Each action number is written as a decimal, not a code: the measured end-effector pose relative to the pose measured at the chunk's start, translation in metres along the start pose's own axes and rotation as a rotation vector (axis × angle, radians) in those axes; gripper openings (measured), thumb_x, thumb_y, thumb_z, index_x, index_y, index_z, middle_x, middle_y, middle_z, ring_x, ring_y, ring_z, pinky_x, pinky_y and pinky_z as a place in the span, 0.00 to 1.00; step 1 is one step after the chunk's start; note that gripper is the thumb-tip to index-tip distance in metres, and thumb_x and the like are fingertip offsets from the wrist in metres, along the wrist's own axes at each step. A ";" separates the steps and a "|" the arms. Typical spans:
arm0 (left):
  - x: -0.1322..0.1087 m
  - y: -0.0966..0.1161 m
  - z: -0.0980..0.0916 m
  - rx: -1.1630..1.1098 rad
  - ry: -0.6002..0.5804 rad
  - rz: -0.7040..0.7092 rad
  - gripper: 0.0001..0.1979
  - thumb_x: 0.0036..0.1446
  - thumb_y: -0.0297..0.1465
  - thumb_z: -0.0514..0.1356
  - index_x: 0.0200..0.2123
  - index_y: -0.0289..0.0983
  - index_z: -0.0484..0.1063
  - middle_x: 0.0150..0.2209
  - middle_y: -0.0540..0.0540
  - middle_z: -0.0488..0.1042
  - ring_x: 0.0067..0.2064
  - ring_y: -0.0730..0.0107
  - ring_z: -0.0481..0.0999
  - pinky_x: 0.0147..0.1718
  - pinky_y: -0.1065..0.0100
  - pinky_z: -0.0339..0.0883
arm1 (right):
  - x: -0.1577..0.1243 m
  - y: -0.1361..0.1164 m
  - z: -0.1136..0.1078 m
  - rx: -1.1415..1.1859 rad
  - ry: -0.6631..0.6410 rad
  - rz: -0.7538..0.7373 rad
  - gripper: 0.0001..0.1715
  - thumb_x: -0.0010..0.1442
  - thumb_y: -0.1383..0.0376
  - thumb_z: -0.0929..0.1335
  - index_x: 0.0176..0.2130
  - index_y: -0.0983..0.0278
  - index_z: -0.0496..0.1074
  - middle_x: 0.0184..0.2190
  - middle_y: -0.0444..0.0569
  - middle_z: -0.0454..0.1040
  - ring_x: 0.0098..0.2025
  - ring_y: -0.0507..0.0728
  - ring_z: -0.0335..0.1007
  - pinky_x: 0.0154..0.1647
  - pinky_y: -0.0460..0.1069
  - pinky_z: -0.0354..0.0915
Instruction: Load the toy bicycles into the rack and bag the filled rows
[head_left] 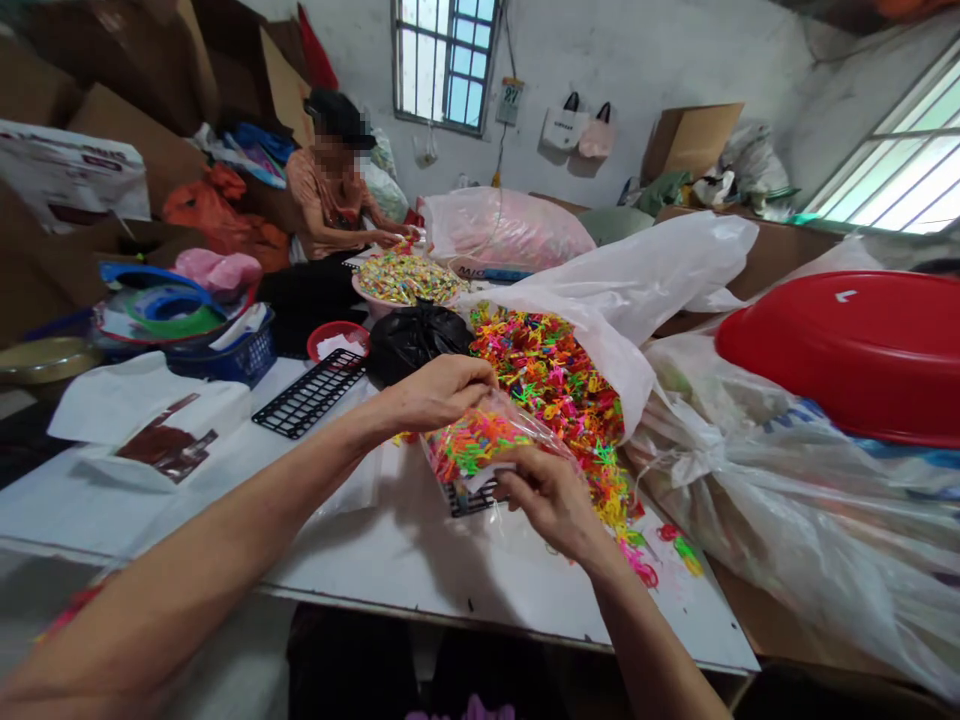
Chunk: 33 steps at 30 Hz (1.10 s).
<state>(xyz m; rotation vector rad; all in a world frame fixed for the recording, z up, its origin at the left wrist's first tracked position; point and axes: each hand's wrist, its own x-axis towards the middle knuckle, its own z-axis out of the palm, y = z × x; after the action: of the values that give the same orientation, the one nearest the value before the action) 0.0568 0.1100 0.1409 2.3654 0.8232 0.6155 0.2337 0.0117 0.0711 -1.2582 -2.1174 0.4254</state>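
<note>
Above the table in front of me is a clear plastic bag point(469, 440) filled with small bright plastic pieces, mostly orange, green and pink. My left hand point(448, 388) is closed on the bag's upper edge. At the bag's near side, my right hand point(546, 492) has its fingers curled at a small white paper slip point(486, 476); whether the slip is inside the bag I cannot tell. Part of a black grid tray point(472, 500) shows beneath the bag. Just beyond it lies a big heap of similar colourful pieces point(555, 370), spilling from a large white plastic sack point(607, 345).
A second black grid tray point(309, 393), a black plastic bag point(420, 342) and a red basket point(337, 336) with white papers are to the left. Across the table a co-worker point(337, 190) sits behind a heaped basin point(409, 280). A red tub point(847, 350) rests on sacks at right.
</note>
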 end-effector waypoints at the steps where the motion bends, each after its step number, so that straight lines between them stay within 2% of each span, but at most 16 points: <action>1: -0.007 0.003 0.002 0.004 -0.012 -0.009 0.12 0.53 0.27 0.48 0.32 0.34 0.71 0.30 0.49 0.72 0.32 0.73 0.69 0.32 0.73 0.60 | -0.008 0.003 0.000 -0.040 0.080 0.028 0.11 0.62 0.66 0.60 0.41 0.63 0.70 0.30 0.46 0.76 0.29 0.52 0.72 0.31 0.45 0.67; 4: -0.026 0.010 0.010 0.038 -0.070 0.010 0.11 0.54 0.26 0.49 0.34 0.35 0.71 0.32 0.48 0.73 0.34 0.73 0.70 0.35 0.72 0.61 | -0.033 0.012 0.009 -0.355 0.372 0.015 0.14 0.62 0.67 0.60 0.45 0.63 0.70 0.40 0.52 0.76 0.41 0.57 0.73 0.41 0.51 0.68; 5: -0.033 0.010 0.013 0.062 -0.078 0.025 0.11 0.54 0.26 0.49 0.34 0.35 0.71 0.33 0.48 0.73 0.35 0.72 0.70 0.36 0.72 0.61 | -0.042 0.014 0.014 -0.463 0.441 0.001 0.14 0.62 0.67 0.60 0.45 0.63 0.69 0.42 0.53 0.75 0.43 0.57 0.72 0.44 0.51 0.68; 7: -0.047 0.006 0.024 0.103 -0.075 0.043 0.12 0.56 0.26 0.49 0.36 0.36 0.71 0.35 0.47 0.74 0.37 0.70 0.71 0.38 0.70 0.62 | -0.058 0.019 0.024 -0.611 0.504 0.002 0.15 0.62 0.69 0.59 0.47 0.62 0.68 0.42 0.53 0.75 0.43 0.57 0.73 0.42 0.50 0.69; 9: -0.065 0.001 0.043 0.125 -0.035 0.030 0.12 0.57 0.26 0.48 0.40 0.36 0.70 0.38 0.46 0.74 0.39 0.68 0.72 0.40 0.67 0.63 | -0.072 0.025 0.035 -0.675 0.493 0.011 0.17 0.62 0.71 0.59 0.49 0.62 0.67 0.41 0.53 0.76 0.41 0.56 0.74 0.38 0.47 0.70; 11: -0.088 -0.002 0.072 0.149 0.070 0.006 0.13 0.58 0.26 0.47 0.42 0.36 0.69 0.39 0.45 0.74 0.41 0.67 0.72 0.42 0.66 0.65 | -0.085 0.029 0.045 -0.676 0.450 -0.011 0.18 0.62 0.72 0.58 0.50 0.63 0.65 0.41 0.53 0.76 0.41 0.55 0.74 0.36 0.46 0.70; 15: -0.151 0.008 0.138 0.219 0.508 -0.106 0.17 0.59 0.27 0.51 0.51 0.39 0.62 0.43 0.44 0.72 0.47 0.66 0.70 0.48 0.64 0.63 | -0.115 0.020 0.059 -0.551 0.354 -0.037 0.21 0.60 0.75 0.58 0.51 0.64 0.64 0.40 0.53 0.76 0.42 0.54 0.73 0.39 0.46 0.70; 17: -0.174 0.017 0.164 0.290 0.639 -0.205 0.25 0.55 0.33 0.57 0.55 0.37 0.57 0.47 0.40 0.68 0.50 0.61 0.67 0.49 0.62 0.63 | -0.131 0.007 0.065 -0.470 0.285 -0.059 0.21 0.60 0.75 0.58 0.52 0.64 0.63 0.40 0.53 0.75 0.43 0.54 0.73 0.40 0.46 0.70; 19: -0.179 0.022 0.180 0.363 0.660 -0.274 0.35 0.51 0.39 0.61 0.58 0.35 0.52 0.50 0.37 0.64 0.52 0.56 0.65 0.50 0.59 0.62 | -0.142 -0.007 0.071 -0.405 0.202 -0.107 0.21 0.59 0.75 0.58 0.52 0.66 0.63 0.41 0.54 0.75 0.45 0.54 0.72 0.41 0.46 0.70; 20: -0.175 0.022 0.184 0.386 0.660 -0.305 0.37 0.50 0.41 0.61 0.59 0.33 0.51 0.51 0.35 0.63 0.53 0.55 0.64 0.50 0.58 0.61 | -0.145 -0.012 0.074 -0.390 0.168 -0.121 0.21 0.59 0.75 0.57 0.51 0.67 0.63 0.41 0.55 0.75 0.45 0.55 0.72 0.41 0.46 0.70; 22: -0.159 0.016 0.187 0.401 0.682 -0.358 0.36 0.51 0.40 0.60 0.59 0.32 0.52 0.51 0.35 0.63 0.53 0.54 0.64 0.50 0.58 0.61 | -0.145 -0.018 0.082 -0.402 0.125 -0.093 0.20 0.59 0.75 0.57 0.49 0.68 0.65 0.41 0.57 0.74 0.44 0.56 0.72 0.39 0.47 0.71; 24: -0.145 0.006 0.186 0.391 0.711 -0.412 0.28 0.55 0.35 0.57 0.57 0.33 0.56 0.49 0.36 0.65 0.51 0.56 0.66 0.48 0.59 0.62 | -0.142 -0.018 0.089 -0.431 0.096 -0.017 0.18 0.59 0.75 0.57 0.46 0.67 0.67 0.41 0.56 0.74 0.42 0.57 0.73 0.36 0.48 0.72; 26: -0.144 -0.005 0.185 0.389 0.717 -0.433 0.19 0.57 0.28 0.52 0.53 0.35 0.62 0.44 0.39 0.68 0.47 0.60 0.68 0.45 0.60 0.62 | -0.139 -0.015 0.092 -0.446 0.068 0.044 0.16 0.59 0.75 0.57 0.43 0.66 0.68 0.42 0.55 0.74 0.42 0.57 0.73 0.36 0.48 0.72; 30: -0.185 -0.020 0.188 0.386 0.719 -0.435 0.19 0.56 0.20 0.48 0.50 0.37 0.64 0.39 0.43 0.69 0.42 0.65 0.70 0.44 0.63 0.63 | -0.141 -0.012 0.097 -0.446 0.070 0.023 0.16 0.59 0.75 0.58 0.44 0.67 0.68 0.46 0.57 0.72 0.44 0.57 0.72 0.38 0.49 0.72; 33: -0.214 -0.012 0.187 0.372 0.687 -0.367 0.22 0.56 0.18 0.47 0.53 0.37 0.61 0.40 0.43 0.67 0.43 0.68 0.69 0.45 0.66 0.64 | -0.138 -0.012 0.101 -0.407 0.108 -0.103 0.19 0.59 0.75 0.57 0.49 0.69 0.66 0.45 0.58 0.72 0.47 0.56 0.70 0.41 0.48 0.71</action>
<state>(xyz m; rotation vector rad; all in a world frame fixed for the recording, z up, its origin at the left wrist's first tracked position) 0.0081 -0.0902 -0.0547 2.2151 1.7523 1.2219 0.2058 -0.1099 -0.0466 -1.3455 -2.2314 -0.1251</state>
